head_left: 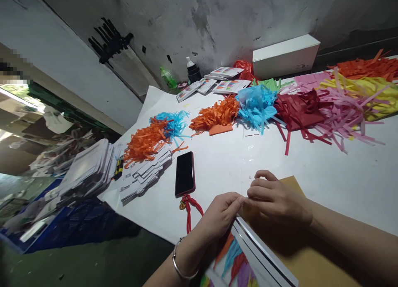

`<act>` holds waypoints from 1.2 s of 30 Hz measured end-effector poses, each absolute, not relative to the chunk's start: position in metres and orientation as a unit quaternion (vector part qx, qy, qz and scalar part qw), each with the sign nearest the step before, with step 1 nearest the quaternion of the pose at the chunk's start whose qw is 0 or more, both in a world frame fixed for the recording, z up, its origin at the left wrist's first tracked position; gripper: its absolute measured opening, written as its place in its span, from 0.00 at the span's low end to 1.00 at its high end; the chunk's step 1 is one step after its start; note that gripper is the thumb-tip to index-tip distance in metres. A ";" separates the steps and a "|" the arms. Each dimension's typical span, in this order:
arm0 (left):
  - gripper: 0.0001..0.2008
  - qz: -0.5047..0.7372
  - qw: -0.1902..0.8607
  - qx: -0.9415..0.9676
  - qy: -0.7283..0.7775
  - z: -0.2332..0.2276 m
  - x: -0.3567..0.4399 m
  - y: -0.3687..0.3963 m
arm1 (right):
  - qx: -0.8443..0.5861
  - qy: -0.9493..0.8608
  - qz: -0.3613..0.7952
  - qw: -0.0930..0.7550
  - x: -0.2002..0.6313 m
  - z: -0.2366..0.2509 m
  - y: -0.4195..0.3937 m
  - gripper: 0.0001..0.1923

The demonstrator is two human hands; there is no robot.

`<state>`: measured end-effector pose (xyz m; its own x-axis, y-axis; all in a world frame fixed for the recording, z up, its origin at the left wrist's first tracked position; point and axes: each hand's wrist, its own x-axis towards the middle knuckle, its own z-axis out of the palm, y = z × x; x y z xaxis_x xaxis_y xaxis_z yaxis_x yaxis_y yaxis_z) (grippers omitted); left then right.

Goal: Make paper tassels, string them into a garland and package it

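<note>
My left hand (222, 214) is closed around the end of a flat white box (264, 254), which has colourful tassels printed on its face. The box leans at the table's front edge. Close against the left thumb, at the same end of the box, my right hand (275, 200) has its fingers curled in; whatever they pinch is hidden. Under my right forearm lies a brown sheet (320, 258), partly covered. A black phone (184, 174) with a red cord strap (195, 204) rests on the table left of my hands.
Bundles of cut tissue tassels, orange (217, 113), light blue (258, 102), dark red (300, 110) and others, line the white table's (217, 162) far side. Flat white boxes (149, 171) are stacked left. Behind stand a long white carton (286, 57) and bottles. A blue crate (77, 224) sits off the left edge.
</note>
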<state>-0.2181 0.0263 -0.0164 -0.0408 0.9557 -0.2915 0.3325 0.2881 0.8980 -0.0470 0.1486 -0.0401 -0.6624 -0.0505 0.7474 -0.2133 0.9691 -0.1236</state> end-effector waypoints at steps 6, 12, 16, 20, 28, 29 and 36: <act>0.19 0.324 0.487 0.485 0.649 -0.013 -0.217 0.026 | 0.095 -0.904 0.095 0.405 -0.044 -0.040 0.147 0.15; 0.20 0.350 0.518 0.457 0.633 -0.017 -0.218 0.026 | 0.067 -0.908 0.094 0.402 -0.045 -0.043 0.142 0.12; 0.20 0.354 0.532 0.438 0.632 -0.018 -0.217 0.026 | 0.095 -0.910 0.115 0.388 -0.045 -0.042 0.141 0.12; 0.19 0.361 0.538 0.425 0.632 -0.020 -0.216 0.026 | 0.110 -0.918 0.106 0.367 -0.043 -0.040 0.143 0.13; 0.18 0.363 0.538 0.422 0.633 -0.017 -0.215 0.027 | 0.103 -0.923 0.097 0.358 -0.040 -0.043 0.145 0.14; 0.18 0.366 0.541 0.422 0.629 -0.016 -0.214 0.027 | 0.104 -0.923 0.092 0.359 -0.039 -0.043 0.145 0.14; 0.17 0.380 0.561 0.400 0.618 -0.020 -0.214 0.025 | 0.101 -0.926 0.094 0.351 -0.038 -0.043 0.144 0.13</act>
<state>-0.2138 0.0249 -0.0200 -0.0515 0.9199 -0.3889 0.0684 0.3917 0.9175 -0.0377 0.1441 -0.0432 -0.7328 -0.1218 0.6694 -0.2537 0.9618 -0.1027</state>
